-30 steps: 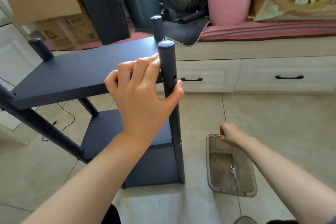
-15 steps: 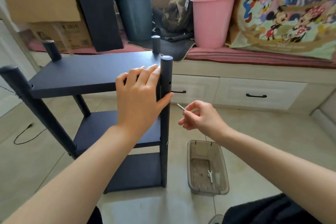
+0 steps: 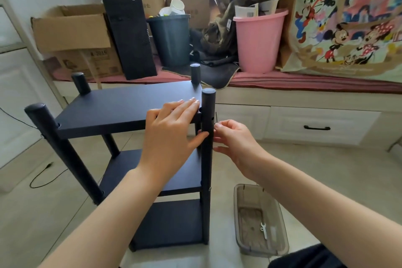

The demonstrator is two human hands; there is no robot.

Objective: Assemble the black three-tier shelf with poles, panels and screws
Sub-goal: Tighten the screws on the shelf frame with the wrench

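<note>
While the black three-tier shelf (image 3: 130, 111) stands upright on the tiled floor (image 3: 326, 169) at the centre of the view, its three panels sit stacked one above another between four poles. Behind it, at 12 o'clock, a window bench (image 3: 304, 85) carries cardboard boxes (image 3: 71, 30), a dark bin (image 3: 170, 39), a pink bucket (image 3: 257, 41) and a cartoon-print bag (image 3: 348, 17). White drawers (image 3: 315, 126) with black handles run under the bench at 3 o'clock.

The top panel (image 3: 121, 104) lies level, with the left hand (image 3: 171, 135) resting on its near right corner: straight fingers lie flat on the panel and the thumb presses against the front right pole (image 3: 207, 159), so that grip is released. That pole stands upright, its rounded cap rising above the top panel, and small holes show in its side just below the cap.

The right hand (image 3: 235, 139) sits just beside the pole at its 3 o'clock side, fingers curled with the tips pinched together near the holes; whether they hold a screw I cannot tell.

At 5 o'clock a clear plastic tray (image 3: 280, 243) rests on the floor, near the shelf's foot, with a small flat wrench (image 3: 263, 229) lying inside it.
</note>
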